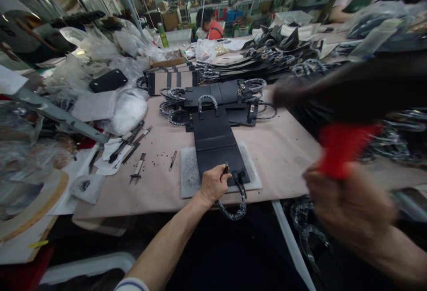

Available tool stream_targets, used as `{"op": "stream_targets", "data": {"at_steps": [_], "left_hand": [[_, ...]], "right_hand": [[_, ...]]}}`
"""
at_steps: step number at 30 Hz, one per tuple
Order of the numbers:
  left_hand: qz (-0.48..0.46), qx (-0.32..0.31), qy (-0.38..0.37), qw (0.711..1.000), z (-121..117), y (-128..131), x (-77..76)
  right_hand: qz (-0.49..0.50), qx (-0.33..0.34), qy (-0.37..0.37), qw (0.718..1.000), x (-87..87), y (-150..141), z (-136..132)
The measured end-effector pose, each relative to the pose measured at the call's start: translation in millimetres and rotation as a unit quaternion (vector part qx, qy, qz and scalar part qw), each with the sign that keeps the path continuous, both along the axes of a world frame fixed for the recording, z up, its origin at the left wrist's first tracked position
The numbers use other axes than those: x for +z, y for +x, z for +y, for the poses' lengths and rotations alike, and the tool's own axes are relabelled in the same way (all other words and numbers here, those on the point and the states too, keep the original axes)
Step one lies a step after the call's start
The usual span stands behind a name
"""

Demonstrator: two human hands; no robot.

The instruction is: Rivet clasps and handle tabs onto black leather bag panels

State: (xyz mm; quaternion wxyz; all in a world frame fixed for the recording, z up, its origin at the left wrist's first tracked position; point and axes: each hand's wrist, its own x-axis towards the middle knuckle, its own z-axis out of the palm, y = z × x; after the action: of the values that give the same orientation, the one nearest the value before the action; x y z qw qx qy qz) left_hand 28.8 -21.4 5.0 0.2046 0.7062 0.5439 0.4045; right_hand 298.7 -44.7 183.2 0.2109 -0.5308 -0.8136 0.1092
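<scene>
Head view: your left hand pinches a slim tool; your right hand grips a red-handled tool (blurred). On the black panel, the far handle seems attached, the near handle unfinished.

Solid black is seen on the panel. The loop at its top is marked in mottled black and white; the same mottling is repeated on the lower loop. Pale grey with fine speckling is shown on the slab. The cloth is coloured dull pinkish beige. The rod is finished dark. On the hammer, bright red is carried by the grip and blackish brown by the blurred head. The mat is patterned with beige and dark stripes. The white cuff is edged in blue. The bottle is tinted yellow-green.
</scene>
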Motion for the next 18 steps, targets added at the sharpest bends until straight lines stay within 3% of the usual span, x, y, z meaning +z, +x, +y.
{"op": "stream_targets", "data": {"at_steps": [4, 8, 11, 14, 18], "left_hand": [[0.002, 0.003, -0.001, 1.000, 0.2, -0.4, -0.5], [-0.002, 0.001, 0.005, 1.000, -0.1, -1.4, 1.3], [0.004, -0.001, -0.003, 1.000, -0.4, -1.9, 2.5], [-0.001, 0.002, 0.001, 1.000, -0.8, -2.2, 2.5], [-0.016, -0.011, -0.008, 1.000, -0.7, -3.5, 4.9]], "right_hand": [[-0.031, 0.065, -0.011, 0.997, -24.9, -7.5, 1.3], [0.042, 0.025, 0.042, 0.998, -24.4, -10.4, 1.2], [0.022, 0.059, 0.052, 0.997, -24.9, -12.7, -1.8], [-0.052, 0.085, -0.027, 0.995, -32.8, -10.2, -0.1], [-0.021, -0.019, -0.154, 0.988, -63.8, 2.3, 17.7]]}}
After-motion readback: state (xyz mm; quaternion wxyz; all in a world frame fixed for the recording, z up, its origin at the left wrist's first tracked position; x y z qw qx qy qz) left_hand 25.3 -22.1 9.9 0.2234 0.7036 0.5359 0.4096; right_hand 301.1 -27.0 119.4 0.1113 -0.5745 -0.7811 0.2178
